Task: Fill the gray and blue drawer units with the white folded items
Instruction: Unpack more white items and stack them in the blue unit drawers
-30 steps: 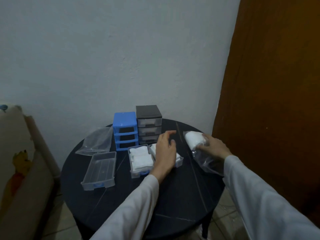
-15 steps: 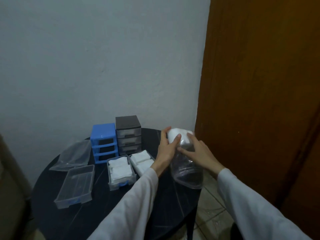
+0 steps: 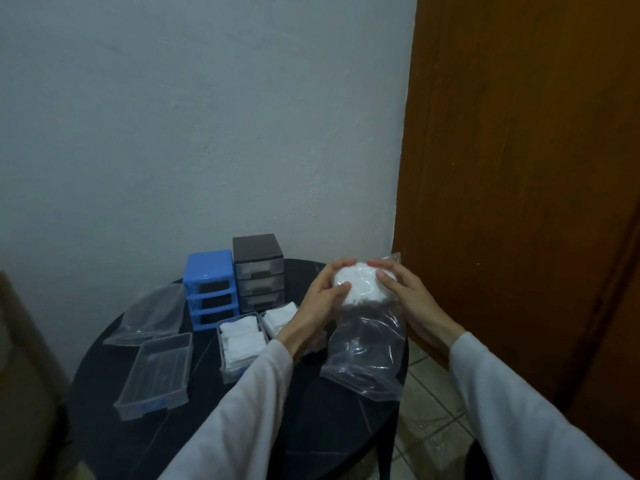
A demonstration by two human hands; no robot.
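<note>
Above table (image 3: 221,431) right edge, my left hand (image 3: 317,308) and right hand (image 3: 407,299) both grip clear bag (image 3: 367,351) of white folded items (image 3: 358,284).

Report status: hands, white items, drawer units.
Left hand and right hand grip clear bag of white items, lifted. Blue unit slots empty. Nothing blocking.

The worktop (image 3: 194,441) is black with thin pale lines across it. One drawer unit (image 3: 210,287) is bright blue with dark openings; the other drawer unit (image 3: 258,271) is dark gray with clear, frosted fronts. The folded items (image 3: 242,341) in the clear tray (image 3: 227,370) are white, as is the bundle (image 3: 358,286) inside the transparent bag (image 3: 367,344). Both sleeves (image 3: 242,417) are white. The wall (image 3: 207,116) is pale gray-blue, the door (image 3: 526,168) reddish brown.
</note>
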